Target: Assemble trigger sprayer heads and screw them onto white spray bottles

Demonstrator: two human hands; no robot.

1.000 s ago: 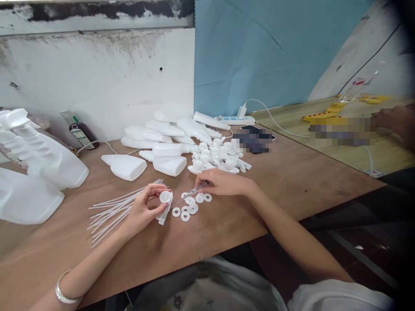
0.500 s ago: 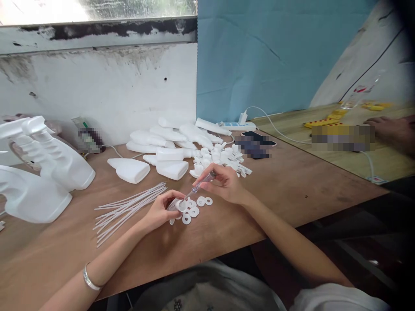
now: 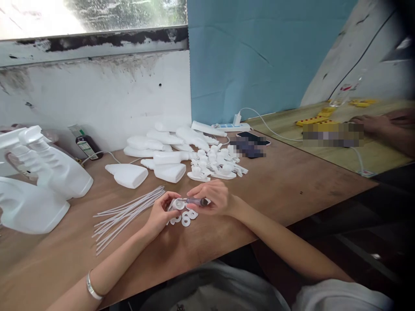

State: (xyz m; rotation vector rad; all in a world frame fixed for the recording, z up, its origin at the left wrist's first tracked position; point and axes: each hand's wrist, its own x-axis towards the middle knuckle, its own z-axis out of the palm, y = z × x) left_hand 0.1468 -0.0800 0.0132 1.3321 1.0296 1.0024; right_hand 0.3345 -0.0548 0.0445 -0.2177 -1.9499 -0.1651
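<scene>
White cap (image 3: 178, 205) near loose rings (image 3: 188, 217)

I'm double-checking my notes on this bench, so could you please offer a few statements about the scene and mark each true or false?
1. The right hand holds a slim tool. True.
2. The white rings lie left of the thin white rods. False: they lie to the right.
3. The left hand holds a white plastic part. True.
4. The bracelet is on the person's right side. False: it is on the left.
</scene>
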